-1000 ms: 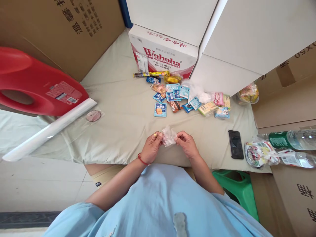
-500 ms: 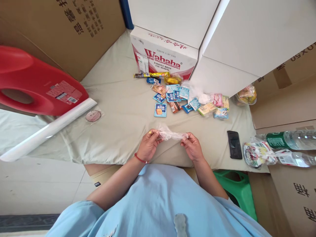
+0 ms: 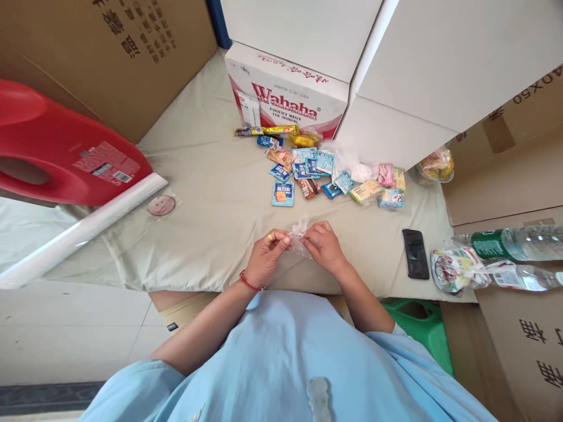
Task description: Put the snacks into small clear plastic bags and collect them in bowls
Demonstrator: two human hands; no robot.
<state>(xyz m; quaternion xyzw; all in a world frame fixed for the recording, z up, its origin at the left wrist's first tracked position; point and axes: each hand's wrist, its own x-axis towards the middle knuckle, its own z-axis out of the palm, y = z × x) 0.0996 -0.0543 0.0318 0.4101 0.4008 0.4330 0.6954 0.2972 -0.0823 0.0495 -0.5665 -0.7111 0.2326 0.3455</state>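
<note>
A crumpled clear plastic bag (image 3: 299, 234) hangs between my two hands, just above the cloth-covered table (image 3: 211, 246). My left hand (image 3: 265, 252), with a ring and a red bracelet, pinches its left side between thumb and fingers. On the other side, my right hand (image 3: 324, 245) is closed on the bag, its fingertips close to those of the left. Beyond them lies a blue snack packet (image 3: 282, 193), at the front of a pile of small wrapped snacks (image 3: 311, 164).
Behind the snacks stands a Wahaha carton (image 3: 285, 97). At left are a red jug (image 3: 65, 140) and a roll of plastic film (image 3: 88, 231). A phone (image 3: 416, 254), a patterned bundle (image 3: 457, 269) and a green-labelled bottle (image 3: 519, 243) lie at right. A green stool (image 3: 424, 322) stands below.
My right hand has moved left, close to my left hand. The bag, stretched sideways between them before, is now bunched up. The view has shifted slightly.
</note>
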